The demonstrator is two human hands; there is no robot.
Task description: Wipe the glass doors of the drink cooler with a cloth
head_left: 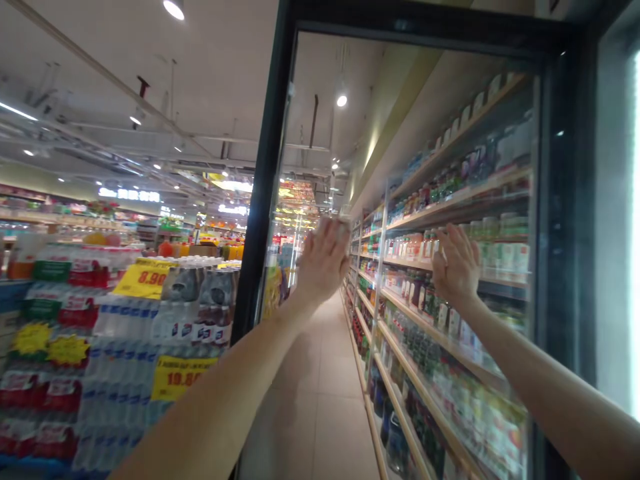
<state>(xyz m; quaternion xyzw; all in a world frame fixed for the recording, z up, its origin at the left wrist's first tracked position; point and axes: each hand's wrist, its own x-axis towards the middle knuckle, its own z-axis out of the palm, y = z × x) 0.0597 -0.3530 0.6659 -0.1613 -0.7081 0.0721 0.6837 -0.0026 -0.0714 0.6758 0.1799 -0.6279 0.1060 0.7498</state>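
A glass door [320,373] in a black frame stands before me, both my arms stretched toward it. My left hand [324,260] is raised at the middle of the pane, palm toward the glass, fingers extended and slightly blurred. Beside its fingertips is a pale smear; whether this is a reflection or a thin cloth I cannot tell. Farther right, my right hand [456,265] is also up at the pane with its fingers stretched out, and no object shows in it. Whether either palm touches the glass is hidden.
Shelves of bottled drinks [450,320] appear in the pane on the right, beside a tiled aisle floor [320,413]. Left of the door frame [257,180] stand stacked packs of bottles [120,373] with yellow price signs [143,277]. A bright lit strip [635,233] edges the far right.
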